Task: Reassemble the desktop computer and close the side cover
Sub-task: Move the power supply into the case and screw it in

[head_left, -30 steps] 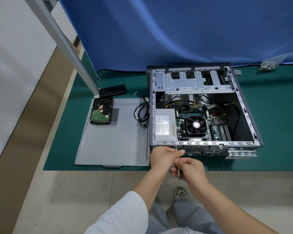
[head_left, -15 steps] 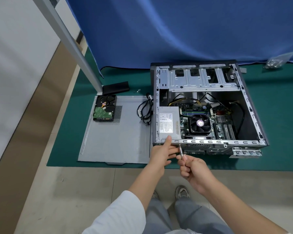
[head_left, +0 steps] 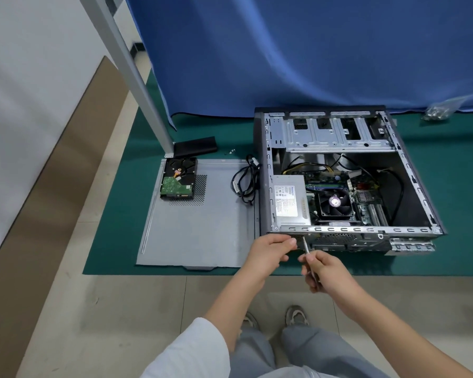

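Observation:
The open desktop case lies on its side on a green mat, with the power supply, CPU fan and motherboard showing. My right hand grips a screwdriver whose tip points at the case's near rear panel, close to the power supply corner. My left hand rests against that same rear edge, fingertips beside the screwdriver tip; whether it pinches a screw is hidden. The grey side cover lies flat left of the case, with a hard drive on its far corner.
A coiled black cable lies between cover and case. A black flat part and small screws sit behind the cover. A bag of screws lies far right. A grey table leg slants at left. The mat's front edge runs below my hands.
The left hand's thumb came off the top rim by the power supply and dropped to the rear panel. The right hand moved the screwdriver slightly up towards the panel. The camera view shifted.

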Action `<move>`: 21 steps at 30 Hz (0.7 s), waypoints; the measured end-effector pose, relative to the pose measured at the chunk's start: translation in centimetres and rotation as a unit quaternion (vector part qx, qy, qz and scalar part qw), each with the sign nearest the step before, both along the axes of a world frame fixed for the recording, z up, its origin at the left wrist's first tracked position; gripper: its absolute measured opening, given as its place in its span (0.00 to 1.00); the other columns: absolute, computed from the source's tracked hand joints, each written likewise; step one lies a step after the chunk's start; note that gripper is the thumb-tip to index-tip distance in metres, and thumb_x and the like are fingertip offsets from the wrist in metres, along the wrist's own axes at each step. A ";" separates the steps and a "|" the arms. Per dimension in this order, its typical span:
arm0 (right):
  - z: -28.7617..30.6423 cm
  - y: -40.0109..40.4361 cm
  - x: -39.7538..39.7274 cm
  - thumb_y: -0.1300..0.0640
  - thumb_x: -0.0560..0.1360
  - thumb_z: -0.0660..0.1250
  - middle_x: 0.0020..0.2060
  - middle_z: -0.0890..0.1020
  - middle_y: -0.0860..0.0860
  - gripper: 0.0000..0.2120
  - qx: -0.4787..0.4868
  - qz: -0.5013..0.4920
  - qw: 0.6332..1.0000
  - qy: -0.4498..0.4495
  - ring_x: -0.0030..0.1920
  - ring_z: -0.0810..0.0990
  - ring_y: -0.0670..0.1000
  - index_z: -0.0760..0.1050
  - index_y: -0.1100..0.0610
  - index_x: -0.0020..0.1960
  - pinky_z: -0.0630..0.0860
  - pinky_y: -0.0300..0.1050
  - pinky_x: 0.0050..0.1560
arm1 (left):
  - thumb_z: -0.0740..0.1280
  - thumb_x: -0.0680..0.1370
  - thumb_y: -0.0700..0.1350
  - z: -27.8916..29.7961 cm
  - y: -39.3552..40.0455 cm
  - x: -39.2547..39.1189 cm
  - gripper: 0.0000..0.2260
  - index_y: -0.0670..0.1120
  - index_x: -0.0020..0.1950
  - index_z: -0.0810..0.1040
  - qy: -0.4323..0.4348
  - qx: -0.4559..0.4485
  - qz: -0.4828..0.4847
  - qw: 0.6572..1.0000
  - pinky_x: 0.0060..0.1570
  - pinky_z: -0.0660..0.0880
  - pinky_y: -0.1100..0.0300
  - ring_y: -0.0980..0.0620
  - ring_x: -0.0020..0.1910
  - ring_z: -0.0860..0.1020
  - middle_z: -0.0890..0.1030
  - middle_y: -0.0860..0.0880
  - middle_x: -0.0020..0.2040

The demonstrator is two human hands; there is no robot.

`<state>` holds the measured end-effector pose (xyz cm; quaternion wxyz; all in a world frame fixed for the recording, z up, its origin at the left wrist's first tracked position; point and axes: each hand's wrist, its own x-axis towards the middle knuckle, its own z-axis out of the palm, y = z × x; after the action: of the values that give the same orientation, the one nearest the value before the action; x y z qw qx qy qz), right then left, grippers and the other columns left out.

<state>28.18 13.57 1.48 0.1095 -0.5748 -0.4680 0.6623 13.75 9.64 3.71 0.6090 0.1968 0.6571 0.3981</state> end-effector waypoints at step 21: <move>6.0 10.4 -11.4 0.55 0.76 0.67 0.33 0.79 0.54 0.05 0.035 0.029 0.972 0.230 0.26 0.70 0.49 0.77 0.56 0.44 0.62 0.36 0.24 | 0.67 0.78 0.48 1.3 7.0 -10.4 0.07 0.47 0.52 0.81 -0.108 0.062 0.137 0.983 0.47 0.75 0.60 0.54 0.44 0.81 0.84 0.53 0.44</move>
<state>16.77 23.94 7.46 0.2150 -0.3890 -0.4693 0.7630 3.30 16.65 5.00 0.6030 0.0986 0.5821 0.5366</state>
